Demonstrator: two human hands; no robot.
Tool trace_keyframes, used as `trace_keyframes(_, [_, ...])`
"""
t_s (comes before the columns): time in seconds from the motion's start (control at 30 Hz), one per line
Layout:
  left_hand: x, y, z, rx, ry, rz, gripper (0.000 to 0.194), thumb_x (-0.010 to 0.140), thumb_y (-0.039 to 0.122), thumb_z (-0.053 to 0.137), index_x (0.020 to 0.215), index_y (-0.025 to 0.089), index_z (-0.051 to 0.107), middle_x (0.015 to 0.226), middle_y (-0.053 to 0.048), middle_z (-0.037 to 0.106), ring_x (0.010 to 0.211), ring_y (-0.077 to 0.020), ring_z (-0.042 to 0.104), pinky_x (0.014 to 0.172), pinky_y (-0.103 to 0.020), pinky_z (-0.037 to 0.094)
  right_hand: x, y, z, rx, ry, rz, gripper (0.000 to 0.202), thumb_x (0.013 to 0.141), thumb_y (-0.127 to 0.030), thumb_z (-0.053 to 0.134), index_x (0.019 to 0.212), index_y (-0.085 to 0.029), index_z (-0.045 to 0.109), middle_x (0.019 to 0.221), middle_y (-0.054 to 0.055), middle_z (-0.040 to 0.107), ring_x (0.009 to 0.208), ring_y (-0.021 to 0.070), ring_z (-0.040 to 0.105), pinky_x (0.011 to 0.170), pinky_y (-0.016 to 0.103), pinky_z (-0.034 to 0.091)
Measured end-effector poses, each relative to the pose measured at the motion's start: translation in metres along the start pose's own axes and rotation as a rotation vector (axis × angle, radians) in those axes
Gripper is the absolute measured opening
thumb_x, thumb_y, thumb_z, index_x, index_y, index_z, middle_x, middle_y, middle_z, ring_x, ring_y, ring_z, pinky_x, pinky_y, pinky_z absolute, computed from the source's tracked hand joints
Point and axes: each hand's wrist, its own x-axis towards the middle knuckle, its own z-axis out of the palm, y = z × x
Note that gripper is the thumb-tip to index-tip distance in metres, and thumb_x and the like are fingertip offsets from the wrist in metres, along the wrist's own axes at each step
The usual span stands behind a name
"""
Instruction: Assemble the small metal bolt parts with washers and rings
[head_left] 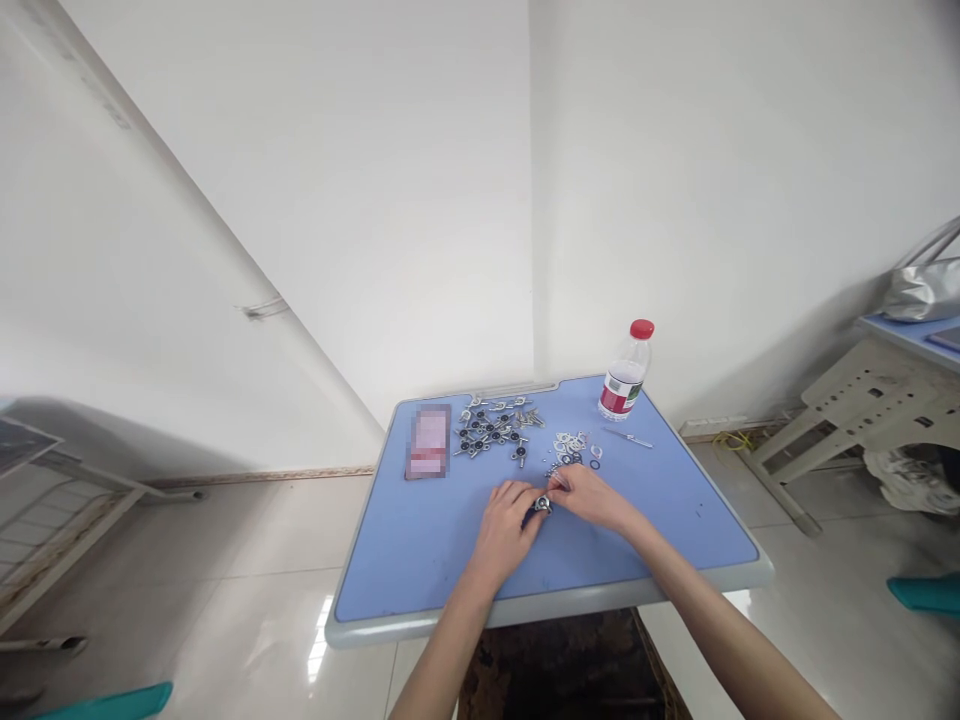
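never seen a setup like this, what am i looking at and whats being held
No robot here: these are a person's bare hands. The single picture comes from a camera worn on the head, looking forward and down. On the blue table lie metal parts, rings, a thin tool and a blurred pink rectangle; a bottle stands far right. The left hand holds a small part. The right hand is close beside it; what its fingertips grip, if anything, is too small to tell.

White walls [420, 200] rise behind a blue desk [630, 540]; pale, glossy floor tiles [247, 620] reflect light. Another desk [892, 350] stands right, a metal frame [82, 480] left.
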Motion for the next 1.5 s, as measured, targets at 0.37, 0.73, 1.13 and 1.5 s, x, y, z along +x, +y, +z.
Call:
trace_keyframes(0.37, [0.000,-0.009,0.002,0.004,0.011,0.002,0.024,0.095,0.025,0.050,0.114,0.024,0.066,0.102,-0.007,0.065,0.096,-0.0227,0.057,0.086,-0.038,0.048,-0.017,0.006,-0.005,-0.037,0.020,0.047,0.012,0.079,-0.018,0.054,0.082,-0.018,0.066,0.068,0.001,0.062,0.065,0.0164,0.057,0.061,0.025,0.037])
trace_keyframes(0.73, [-0.005,-0.011,0.000,-0.017,-0.035,0.015,0.025,0.094,0.019,0.052,0.115,0.024,0.065,0.106,-0.006,0.066,0.098,-0.0218,0.058,0.089,-0.041,0.047,-0.014,-0.002,0.013,-0.184,0.081,0.037,0.021,0.083,-0.013,0.054,0.100,-0.018,0.065,0.092,0.006,0.070,0.086,0.0205,0.064,0.071,0.027,0.038])
trace_keyframes(1.13, [-0.007,-0.004,-0.002,-0.011,-0.035,0.005,0.023,0.090,0.017,0.059,0.111,0.022,0.064,0.104,-0.006,0.064,0.097,-0.0217,0.056,0.088,-0.040,0.047,-0.032,-0.002,0.024,-0.222,0.106,0.088,0.008,0.085,-0.018,0.055,0.085,-0.017,0.063,0.082,0.004,0.068,0.075,0.0184,0.062,0.064,0.027,0.033])
trace_keyframes(1.5, [-0.005,-0.002,-0.006,-0.050,-0.054,-0.024,0.012,0.091,0.021,0.059,0.102,0.022,0.064,0.099,-0.004,0.066,0.094,-0.0210,0.059,0.086,-0.038,0.047,-0.033,-0.004,0.021,-0.190,0.067,0.106,0.005,0.084,-0.017,0.057,0.084,-0.017,0.062,0.081,0.003,0.067,0.074,0.0176,0.060,0.064,0.026,0.032])
